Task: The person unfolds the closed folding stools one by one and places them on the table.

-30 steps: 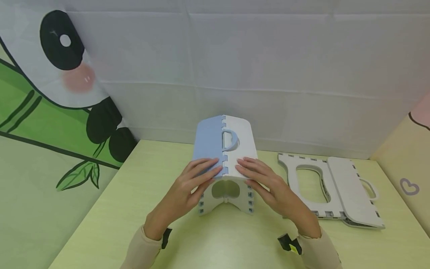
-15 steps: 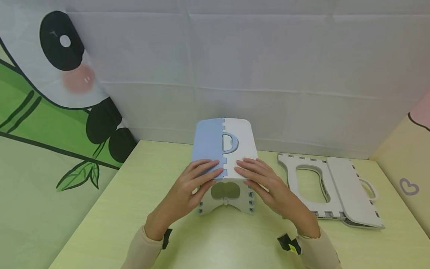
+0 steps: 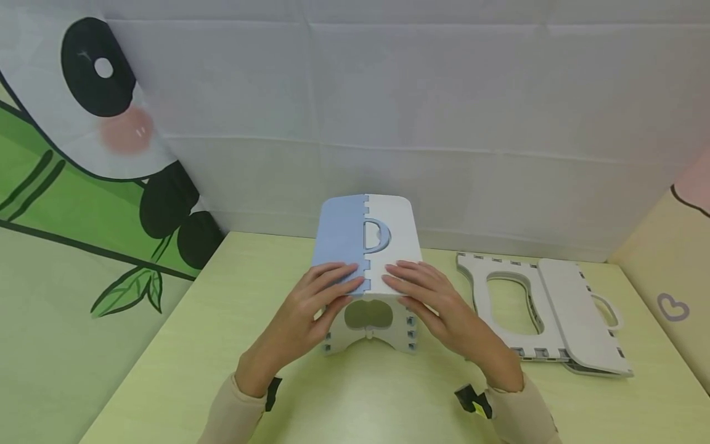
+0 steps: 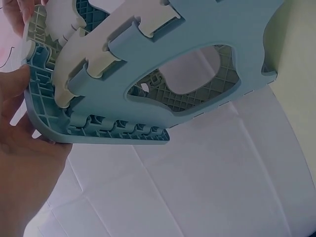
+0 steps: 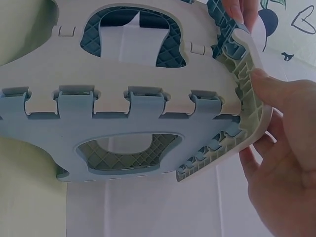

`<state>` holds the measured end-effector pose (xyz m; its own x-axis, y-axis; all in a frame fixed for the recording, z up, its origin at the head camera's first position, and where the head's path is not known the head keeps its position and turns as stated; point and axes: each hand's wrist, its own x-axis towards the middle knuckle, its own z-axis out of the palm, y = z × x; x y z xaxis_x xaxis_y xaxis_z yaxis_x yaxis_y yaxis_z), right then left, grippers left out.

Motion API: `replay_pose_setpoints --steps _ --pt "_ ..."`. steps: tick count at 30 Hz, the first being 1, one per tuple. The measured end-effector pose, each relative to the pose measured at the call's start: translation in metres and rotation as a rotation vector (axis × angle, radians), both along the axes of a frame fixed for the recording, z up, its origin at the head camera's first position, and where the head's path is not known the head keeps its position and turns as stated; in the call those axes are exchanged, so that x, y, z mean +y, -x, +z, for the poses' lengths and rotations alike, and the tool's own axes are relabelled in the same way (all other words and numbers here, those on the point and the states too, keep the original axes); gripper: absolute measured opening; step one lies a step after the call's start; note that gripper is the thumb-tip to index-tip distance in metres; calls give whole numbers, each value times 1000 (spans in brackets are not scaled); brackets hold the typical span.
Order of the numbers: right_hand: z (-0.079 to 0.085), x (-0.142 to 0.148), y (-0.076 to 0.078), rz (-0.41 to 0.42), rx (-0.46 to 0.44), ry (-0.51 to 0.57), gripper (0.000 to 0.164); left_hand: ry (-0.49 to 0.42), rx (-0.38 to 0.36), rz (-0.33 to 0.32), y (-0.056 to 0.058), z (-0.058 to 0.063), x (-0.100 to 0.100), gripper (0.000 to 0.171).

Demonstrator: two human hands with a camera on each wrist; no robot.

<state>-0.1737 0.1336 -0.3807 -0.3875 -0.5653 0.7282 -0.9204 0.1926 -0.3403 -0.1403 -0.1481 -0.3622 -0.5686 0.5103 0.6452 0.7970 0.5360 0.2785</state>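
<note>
A folding step stool (image 3: 339,231), half blue and half white on top, stands upright on the table with a blue handle (image 3: 377,235) at its middle seam. My left hand (image 3: 310,305) rests on the near part of the blue half, fingers extended. On the white half lies my right hand (image 3: 444,308), its fingers also extended. Both thumbs touch the front edge, as the left wrist view shows with the left hand (image 4: 29,158) and the right wrist view with the right hand (image 5: 284,133). The wrist views also show the stool's hinged legs and ribbed underside.
A second folding stool (image 3: 582,314), white and folded flat, lies at the right of the table (image 3: 222,345). A pale cloth (image 3: 416,92) hangs behind the table, and a printed panda panel (image 3: 127,129) stands at the left.
The stool's top has gone from slightly peaked at its seam to flat, and its front leg panel has straightened. Both hands have stayed on the top. The head view has shifted slightly.
</note>
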Motion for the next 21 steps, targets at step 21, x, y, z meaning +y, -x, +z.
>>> replay_pose_setpoints --steps 21 --pt "8 -18 3 -3 70 -9 36 24 80 28 2 6 -14 48"
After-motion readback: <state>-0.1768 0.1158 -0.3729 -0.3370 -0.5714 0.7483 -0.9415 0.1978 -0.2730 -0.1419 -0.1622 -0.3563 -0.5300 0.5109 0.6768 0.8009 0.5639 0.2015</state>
